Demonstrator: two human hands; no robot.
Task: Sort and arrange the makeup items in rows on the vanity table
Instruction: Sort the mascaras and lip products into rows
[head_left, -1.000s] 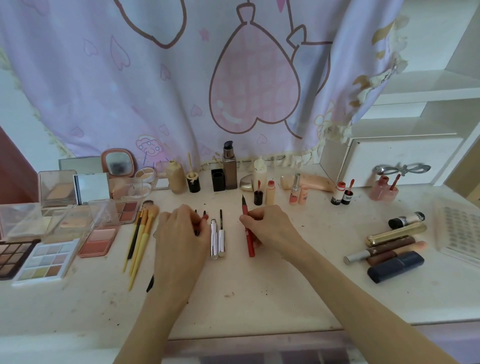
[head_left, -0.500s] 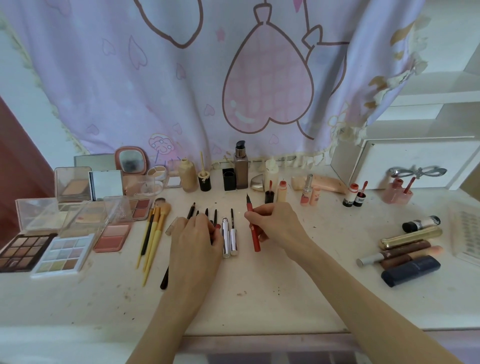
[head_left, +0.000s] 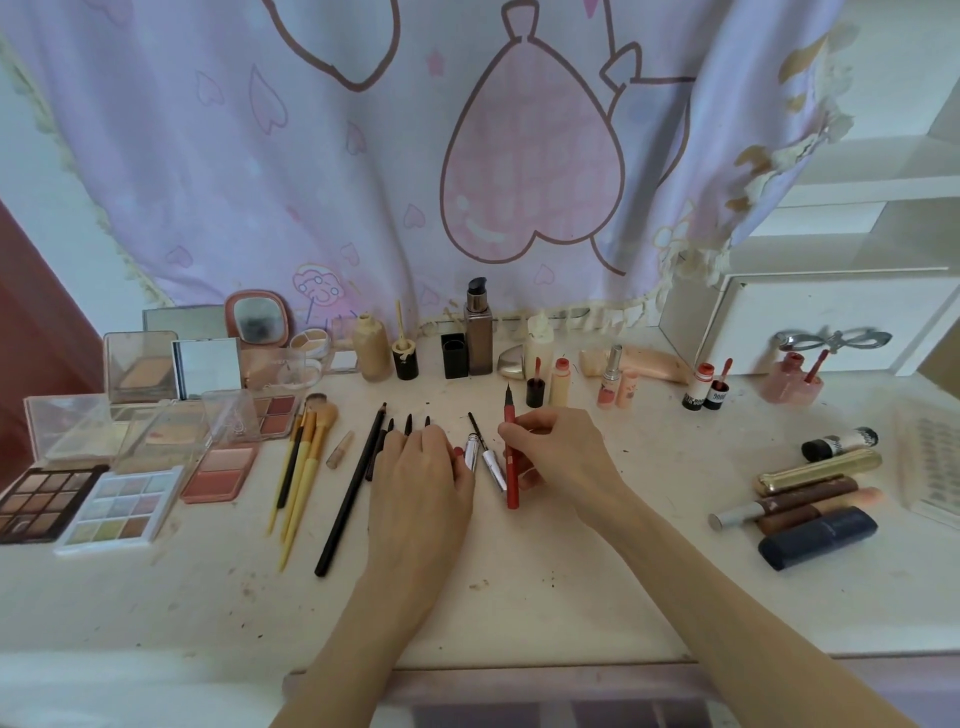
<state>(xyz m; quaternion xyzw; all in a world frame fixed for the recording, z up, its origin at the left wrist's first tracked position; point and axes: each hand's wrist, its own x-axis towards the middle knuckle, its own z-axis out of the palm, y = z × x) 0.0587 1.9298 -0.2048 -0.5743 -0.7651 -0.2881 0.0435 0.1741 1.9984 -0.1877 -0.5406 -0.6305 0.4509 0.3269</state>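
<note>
Now red pen (head_left: 511, 457) pinched in right hand (head_left: 558, 449) grip.

Soft, even daylight filters through the pale curtain (head_left: 363, 156) behind the table (head_left: 597, 582), leaving only faint shadows under the forearms. Nothing glares except a washed-out white shelf (head_left: 857, 171) at upper right. Focus is fair at centre; wide-angle distortion bends and softens the edges

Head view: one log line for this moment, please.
phase: aligning pens | left hand: resting on black pencils | right hand: pinching red liner pen | table: row unfinished
</note>
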